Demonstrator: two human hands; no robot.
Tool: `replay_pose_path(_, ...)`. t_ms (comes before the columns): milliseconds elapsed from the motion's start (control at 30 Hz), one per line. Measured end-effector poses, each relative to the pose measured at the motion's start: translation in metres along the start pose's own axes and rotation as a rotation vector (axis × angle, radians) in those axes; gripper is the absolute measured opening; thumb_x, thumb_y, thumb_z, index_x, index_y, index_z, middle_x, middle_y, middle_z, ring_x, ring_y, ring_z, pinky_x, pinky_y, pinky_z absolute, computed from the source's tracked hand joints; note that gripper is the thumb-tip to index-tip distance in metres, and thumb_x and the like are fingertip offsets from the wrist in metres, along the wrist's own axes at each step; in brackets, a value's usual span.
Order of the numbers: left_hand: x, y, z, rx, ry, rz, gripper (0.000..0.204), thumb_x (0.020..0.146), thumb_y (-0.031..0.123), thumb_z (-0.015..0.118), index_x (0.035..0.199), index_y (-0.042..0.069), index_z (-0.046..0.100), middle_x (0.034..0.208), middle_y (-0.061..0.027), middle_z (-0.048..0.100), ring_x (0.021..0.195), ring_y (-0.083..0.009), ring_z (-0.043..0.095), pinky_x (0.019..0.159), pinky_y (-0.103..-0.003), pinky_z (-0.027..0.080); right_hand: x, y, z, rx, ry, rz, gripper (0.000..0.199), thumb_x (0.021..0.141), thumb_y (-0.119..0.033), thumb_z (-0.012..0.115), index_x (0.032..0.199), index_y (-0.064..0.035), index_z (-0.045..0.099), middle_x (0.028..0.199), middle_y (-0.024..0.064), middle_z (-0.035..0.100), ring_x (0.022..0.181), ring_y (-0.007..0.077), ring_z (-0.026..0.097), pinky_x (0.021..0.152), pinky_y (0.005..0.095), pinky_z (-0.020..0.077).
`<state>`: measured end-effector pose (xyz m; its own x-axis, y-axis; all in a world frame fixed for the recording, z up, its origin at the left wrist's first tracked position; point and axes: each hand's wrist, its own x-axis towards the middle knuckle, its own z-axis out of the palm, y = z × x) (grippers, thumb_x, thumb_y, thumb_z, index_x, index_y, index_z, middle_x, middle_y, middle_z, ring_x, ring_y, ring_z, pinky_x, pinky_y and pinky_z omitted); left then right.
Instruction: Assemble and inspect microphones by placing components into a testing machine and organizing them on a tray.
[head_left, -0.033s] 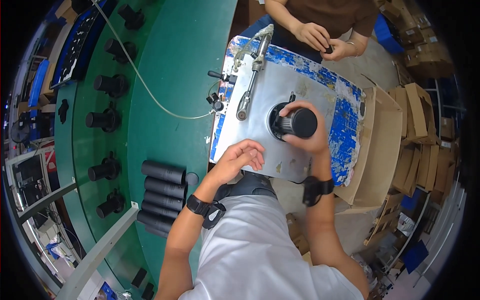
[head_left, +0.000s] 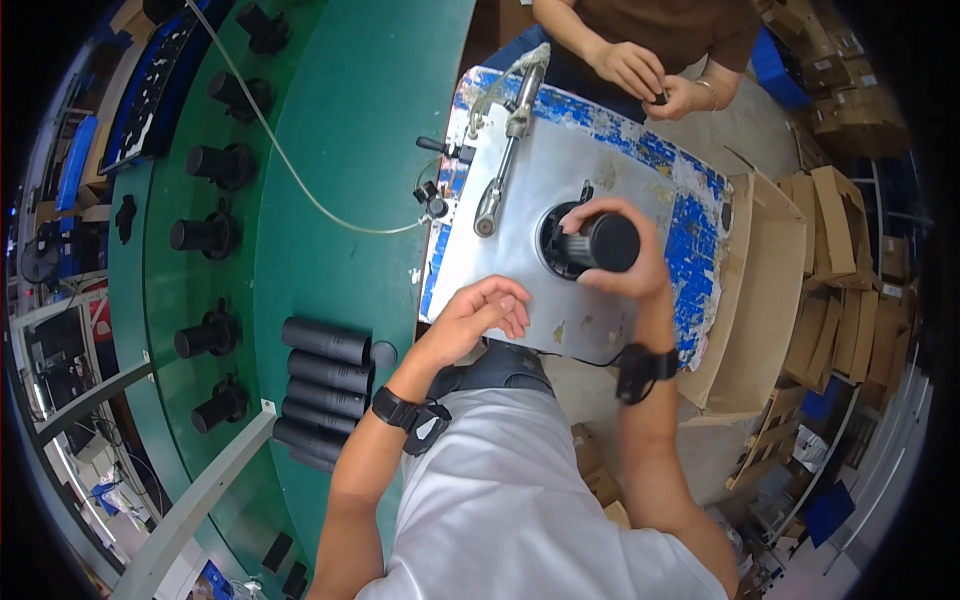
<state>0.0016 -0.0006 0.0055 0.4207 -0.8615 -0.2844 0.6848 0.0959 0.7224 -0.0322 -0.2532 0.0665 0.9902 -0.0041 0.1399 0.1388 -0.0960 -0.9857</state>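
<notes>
Right hand point(head_left: 622, 262) gripping black tube point(head_left: 605, 243), seemingly half-seated in round socket point(head_left: 552, 245); left hand point(head_left: 478, 315) empty on plate point(head_left: 520, 190); five tubes point(head_left: 322, 378) waiting.

Item I see, right of frame centre: black cylinder point(head_left: 606, 243), matte, lying tilted, flat end toward me, seated over black round socket point(head_left: 560, 243) on the metal plate point(head_left: 520, 260).

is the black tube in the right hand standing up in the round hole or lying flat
Standing up: the black tube sits end-up in the round hole, right hand gripping it.
</notes>
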Motion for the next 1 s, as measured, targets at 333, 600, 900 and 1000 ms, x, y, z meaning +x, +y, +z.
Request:
replay_pose_path(333, 0.009, 0.084, -0.022, 0.400, 0.507, 0.429, 0.018, 0.098, 0.013, 0.050, 0.100, -0.002, 0.061, 0.076, -0.0051, 0.062, 0.069, -0.0092, 0.056, 0.066, -0.023, 0.045, -0.005, 0.033, 0.078, -0.271, 0.946, -0.224, 0.045, 0.071, -0.003, 0.071, 0.111, -0.0010, 0.050, 0.092, 0.0119, 0.063, 0.087, 0.0197, 0.061, 0.087, 0.0362, 0.0483)
replay_pose_path(600, 0.096, 0.114, -0.104, 1.633, 0.664, 0.796, 0.028, 0.088, 0.020, 0.057, 0.110, 0.004, 0.063, 0.099, -0.0147, 0.067, 0.099, -0.0339, 0.062, 0.086, -0.042, 0.048, -0.006, 0.026, 0.024, -0.086, 0.297, -0.115, 0.049, 0.070, -0.015, 0.076, 0.109, -0.0013, 0.050, 0.092, 0.0114, 0.062, 0.087, 0.0212, 0.061, 0.085, 0.0356, 0.0491)
replay_pose_path(900, 0.112, 0.097, -0.120, 1.744, 0.603, 0.229, 0.036, 0.093, 0.032, 0.050, 0.117, 0.009, 0.064, 0.119, -0.0121, 0.064, 0.112, -0.0308, 0.058, 0.092, -0.046, 0.045, -0.008, 0.043, 0.035, -0.076, 0.456, -0.273, 0.044, 0.064, 0.001, 0.071, 0.104, -0.0013, 0.052, 0.092, 0.0113, 0.064, 0.086, 0.0196, 0.063, 0.083, 0.0341, 0.0500)
replay_pose_path(1000, 0.111, 0.088, -0.114, 1.718, 0.685, 0.130, 0.038, 0.093, 0.034, 0.050, 0.116, 0.008, 0.065, 0.119, -0.0120, 0.064, 0.112, -0.0295, 0.058, 0.093, -0.046, 0.043, -0.010, 0.043, 0.035, -0.061, 0.453, -0.268, 0.044, 0.064, 0.002, 0.071, 0.104, -0.0013, 0.052, 0.092, 0.0113, 0.064, 0.087, 0.0199, 0.063, 0.084, 0.0349, 0.0501)
